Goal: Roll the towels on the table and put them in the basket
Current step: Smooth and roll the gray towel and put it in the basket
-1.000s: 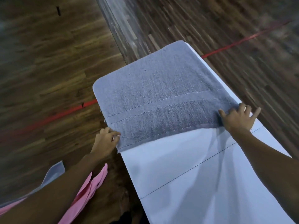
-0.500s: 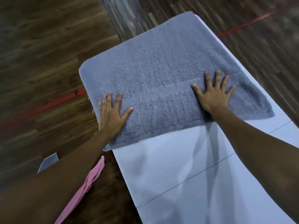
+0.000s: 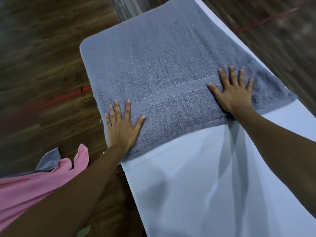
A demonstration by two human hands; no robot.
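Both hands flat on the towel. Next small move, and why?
The towel lies flat and unrolled on the table, left hand and right hand flat on it by its near edge. Probably pinch that edge and start rolling it away.

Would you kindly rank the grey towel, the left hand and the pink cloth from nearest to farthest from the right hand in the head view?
1. Grey towel: directly under the right hand, touched.
2. Left hand: across the towel, near its left edge.
3. Pink cloth: farthest, at the lower left.
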